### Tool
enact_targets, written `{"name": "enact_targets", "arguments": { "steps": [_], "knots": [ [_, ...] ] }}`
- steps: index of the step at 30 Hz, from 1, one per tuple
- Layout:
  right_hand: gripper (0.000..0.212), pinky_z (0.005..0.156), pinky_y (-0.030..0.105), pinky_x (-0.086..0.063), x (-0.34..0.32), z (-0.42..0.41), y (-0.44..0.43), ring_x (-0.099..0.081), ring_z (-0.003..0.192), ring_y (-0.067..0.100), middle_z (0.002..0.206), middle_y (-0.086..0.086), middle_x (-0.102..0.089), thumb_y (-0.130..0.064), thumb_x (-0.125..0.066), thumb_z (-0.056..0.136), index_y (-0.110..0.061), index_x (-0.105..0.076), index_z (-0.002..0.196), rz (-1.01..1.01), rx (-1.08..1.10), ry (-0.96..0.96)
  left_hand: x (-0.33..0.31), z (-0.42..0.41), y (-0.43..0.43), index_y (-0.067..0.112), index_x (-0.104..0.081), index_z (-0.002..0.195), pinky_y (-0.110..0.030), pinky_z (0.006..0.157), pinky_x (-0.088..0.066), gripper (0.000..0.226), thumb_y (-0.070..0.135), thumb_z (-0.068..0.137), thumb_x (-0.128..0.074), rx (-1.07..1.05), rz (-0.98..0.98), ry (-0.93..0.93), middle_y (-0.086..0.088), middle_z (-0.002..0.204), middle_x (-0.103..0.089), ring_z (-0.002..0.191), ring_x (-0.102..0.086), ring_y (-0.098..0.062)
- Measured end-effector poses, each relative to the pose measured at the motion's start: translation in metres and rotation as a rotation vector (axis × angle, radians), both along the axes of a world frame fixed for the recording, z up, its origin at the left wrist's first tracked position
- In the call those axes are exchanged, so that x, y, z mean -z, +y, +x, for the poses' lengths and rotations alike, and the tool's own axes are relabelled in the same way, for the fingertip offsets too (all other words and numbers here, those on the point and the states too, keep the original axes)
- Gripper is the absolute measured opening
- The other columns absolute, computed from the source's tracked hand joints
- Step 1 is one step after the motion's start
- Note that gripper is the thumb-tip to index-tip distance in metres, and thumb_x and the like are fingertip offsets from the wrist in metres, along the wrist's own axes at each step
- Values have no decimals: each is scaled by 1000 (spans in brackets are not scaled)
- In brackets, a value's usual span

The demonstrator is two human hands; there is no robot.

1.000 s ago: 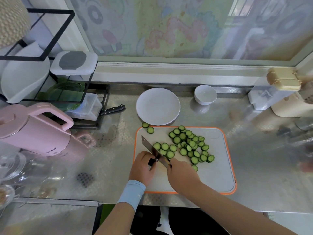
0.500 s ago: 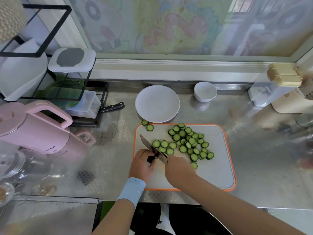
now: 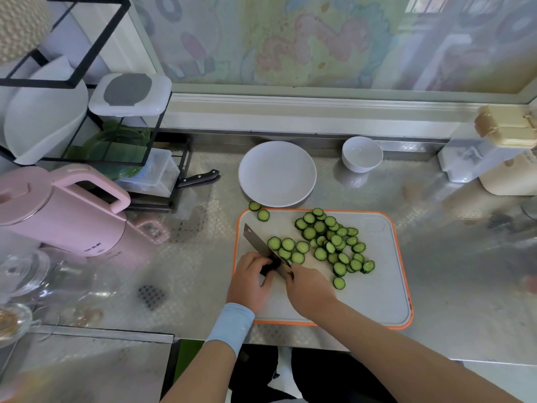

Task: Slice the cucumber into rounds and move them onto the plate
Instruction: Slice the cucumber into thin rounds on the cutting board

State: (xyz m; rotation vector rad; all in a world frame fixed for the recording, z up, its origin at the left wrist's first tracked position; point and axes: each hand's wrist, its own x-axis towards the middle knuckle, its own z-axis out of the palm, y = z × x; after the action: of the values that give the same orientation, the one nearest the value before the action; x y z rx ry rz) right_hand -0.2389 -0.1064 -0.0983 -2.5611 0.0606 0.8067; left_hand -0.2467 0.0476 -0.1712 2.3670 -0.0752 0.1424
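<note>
Several green cucumber rounds (image 3: 328, 242) lie spread over the grey cutting board (image 3: 377, 298) with the orange rim. One round (image 3: 255, 206) sits just off the board's far edge, beside the white plate (image 3: 277, 173), which has nothing on it. My left hand (image 3: 250, 283) grips the dark cucumber end piece (image 3: 268, 269) on the board's near left part. My right hand (image 3: 311, 292) holds the cleaver (image 3: 260, 242); its blade stands right beside the stub, slanting away to the far left. The handle is hidden in my fist.
A white bowl (image 3: 361, 154) stands right of the plate. A pink kettle (image 3: 58, 210) and a black rack (image 3: 87, 126) with a second knife (image 3: 200, 177) fill the left. White and cream containers (image 3: 494, 158) stand at the far right. Glassware (image 3: 26, 271) sits near left.
Both hands and the cleaver stay at the stub on the board's left part, shifted only slightly. The rounds have not moved.
</note>
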Motion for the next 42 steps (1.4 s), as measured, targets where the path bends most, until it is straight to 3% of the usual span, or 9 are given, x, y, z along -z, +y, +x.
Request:
{"name": "enact_targets", "arguments": {
  "steps": [3,9,18,25,42],
  "knots": [
    [23,59,32,-42,-5,1,-2,-56,75,27,81,3,-57,-35,-37,100,-23,-42,81,2,8,-5,-1,0,1,13,-69,94,-22,80,-47,19,6,77,-74,-5,-4,-5,3,97,-60,92,-55,-12],
    [25,49,30,-33,-23,-6,-3,-51,66,24,73,0,-53,-37,-36,102,-22,-40,82,-5,-15,-93,0,-1,4,13,-64,86,-29,71,-54,19,5,73,-75,-16,-32,-6,3,92,-60,84,-58,-15],
    [15,45,27,-25,-34,-18,-2,-47,68,24,70,-3,-41,-26,-36,102,-19,-40,90,-112,-74,-102,1,-2,3,13,-64,85,-29,69,-53,22,2,71,-76,-25,-50,-29,5,91,-61,83,-57,-12],
    [8,45,27,-24,-35,-21,-1,-48,68,23,81,1,-50,-20,-40,99,-18,-39,91,-137,-87,-78,-2,-3,1,14,-65,84,-21,71,-49,20,3,72,-76,-37,-56,-10,8,89,-61,81,-57,-10],
    [10,45,27,-24,-29,-17,5,-48,70,23,76,0,-46,-11,-44,94,-18,-37,91,-168,-116,-57,-1,1,4,15,-64,86,-26,68,-52,18,6,73,-73,-16,-32,30,8,92,-60,84,-58,-12]
  ]
}}
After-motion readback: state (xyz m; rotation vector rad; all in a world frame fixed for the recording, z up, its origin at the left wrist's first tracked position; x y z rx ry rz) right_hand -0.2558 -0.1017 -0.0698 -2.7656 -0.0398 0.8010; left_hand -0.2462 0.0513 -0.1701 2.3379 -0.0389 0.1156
